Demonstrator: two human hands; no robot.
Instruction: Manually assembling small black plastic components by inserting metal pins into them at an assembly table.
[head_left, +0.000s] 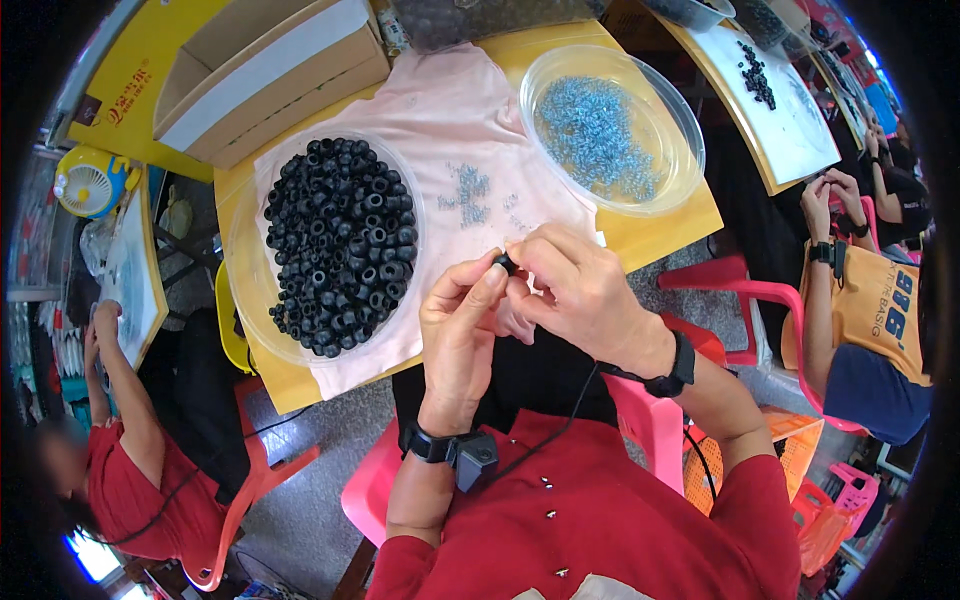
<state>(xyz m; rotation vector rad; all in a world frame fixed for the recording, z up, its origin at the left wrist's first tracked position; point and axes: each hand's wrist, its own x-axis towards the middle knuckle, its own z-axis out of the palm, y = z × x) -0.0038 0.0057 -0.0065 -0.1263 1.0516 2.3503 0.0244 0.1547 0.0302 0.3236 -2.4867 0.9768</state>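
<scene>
Just past the table's near edge, my left hand (pixel 461 318) pinches a small black ring-shaped part (pixel 506 264) between thumb and fingertips. My right hand (pixel 578 292) meets it from the other side, its thumb and fingers closed at the part; whatever they hold is too small to make out. Left of my hands, a round clear tub (pixel 243 290) holds a heap of similar black parts (pixel 345 240) with round openings. At the right, another clear tub (pixel 675 160) contains tiny bluish clear pieces (pixel 595 135). Several more of these lie loose on the pink cloth (pixel 440 110).
An open cardboard box (pixel 285 85) stands at the table's far left. A bag of dark parts (pixel 480 22) lies at the far edge. Co-workers sit at side tables left and right, one in a red shirt (pixel 150 490). A pink stool (pixel 650 425) is beside me.
</scene>
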